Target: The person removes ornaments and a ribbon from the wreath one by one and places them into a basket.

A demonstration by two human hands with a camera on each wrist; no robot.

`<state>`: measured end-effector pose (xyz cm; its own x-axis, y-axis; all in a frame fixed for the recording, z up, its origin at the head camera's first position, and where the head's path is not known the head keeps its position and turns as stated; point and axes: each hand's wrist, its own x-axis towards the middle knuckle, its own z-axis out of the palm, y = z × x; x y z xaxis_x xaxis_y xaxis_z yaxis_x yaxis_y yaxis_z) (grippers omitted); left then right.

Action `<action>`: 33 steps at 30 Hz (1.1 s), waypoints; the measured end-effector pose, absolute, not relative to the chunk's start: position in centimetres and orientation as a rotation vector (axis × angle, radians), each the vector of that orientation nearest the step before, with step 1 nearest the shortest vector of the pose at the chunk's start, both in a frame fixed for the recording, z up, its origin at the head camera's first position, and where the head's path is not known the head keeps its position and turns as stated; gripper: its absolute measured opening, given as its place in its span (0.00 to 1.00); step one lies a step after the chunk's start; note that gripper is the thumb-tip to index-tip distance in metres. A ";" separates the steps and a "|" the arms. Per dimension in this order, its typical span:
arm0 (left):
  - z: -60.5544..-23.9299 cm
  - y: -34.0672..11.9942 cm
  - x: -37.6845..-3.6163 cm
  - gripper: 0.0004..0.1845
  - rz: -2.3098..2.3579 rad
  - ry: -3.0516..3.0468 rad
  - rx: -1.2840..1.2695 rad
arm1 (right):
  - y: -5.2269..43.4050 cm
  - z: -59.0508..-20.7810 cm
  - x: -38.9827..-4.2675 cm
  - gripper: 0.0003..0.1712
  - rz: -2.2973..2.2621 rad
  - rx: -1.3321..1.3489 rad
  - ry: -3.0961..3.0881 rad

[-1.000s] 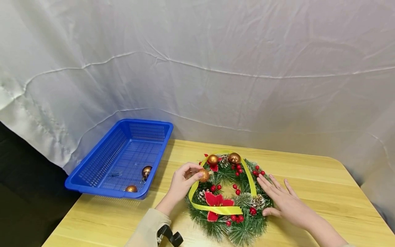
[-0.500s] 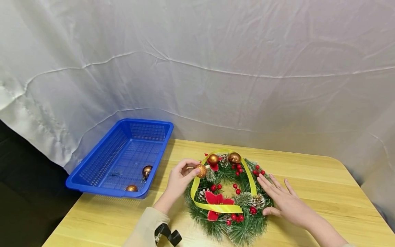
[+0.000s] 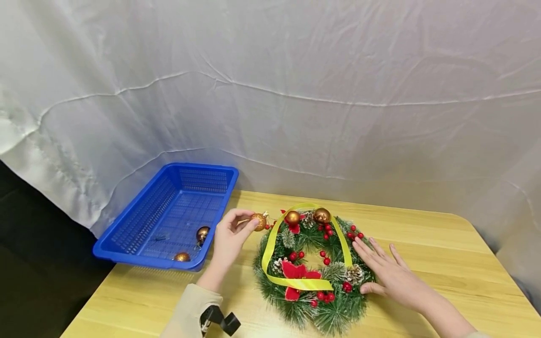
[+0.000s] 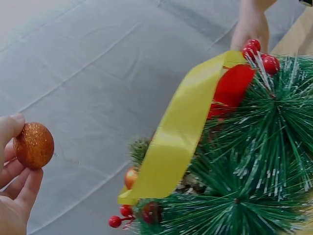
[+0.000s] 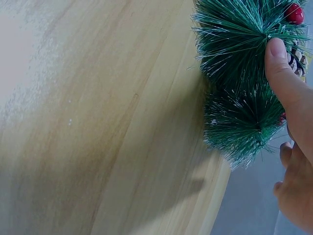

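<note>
**Glitter bauble lifted off the wreath toward the basket side**

Leftward goes the left hand (image 3: 228, 237) since a second ago: it has carried the orange glitter bauble (image 3: 258, 222) off the wreath's (image 3: 313, 267) left rim and now holds it above the table (image 3: 444, 263), between the wreath and the blue basket (image 3: 169, 218). Thumb and fingertips pinch the bauble; the left wrist view shows the thumb on top and the curled fingers (image 4: 24, 188) beneath it. The palm faces the wreath, with the forearm rising from the lower edge in a beige sleeve (image 3: 190, 314).

The right hand (image 3: 390, 277) has not shifted. Its fingers lie straight and slightly spread, pressing flat on the wreath's right side, thumb against the green needles.

A yellow ribbon (image 3: 296, 281) loops over the wreath. Two more baubles (image 3: 202, 233) lie in the basket.
</note>
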<state>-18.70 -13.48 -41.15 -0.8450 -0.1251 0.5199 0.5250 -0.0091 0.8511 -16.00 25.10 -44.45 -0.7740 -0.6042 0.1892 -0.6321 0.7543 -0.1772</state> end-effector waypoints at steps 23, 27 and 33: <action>-39.3 -20.5 -17.2 0.11 -1.846 -1.802 -0.088 | 25.1 -44.3 -16.0 0.55 0.344 1.004 -2.831; -39.3 -21.9 -17.1 0.11 -1.779 -1.869 -0.027 | 25.1 -44.3 -16.0 0.55 0.344 1.004 -2.826; -39.7 -23.9 -17.0 0.11 -1.676 -1.938 0.031 | 25.2 -44.4 -16.0 0.55 0.348 0.988 -2.845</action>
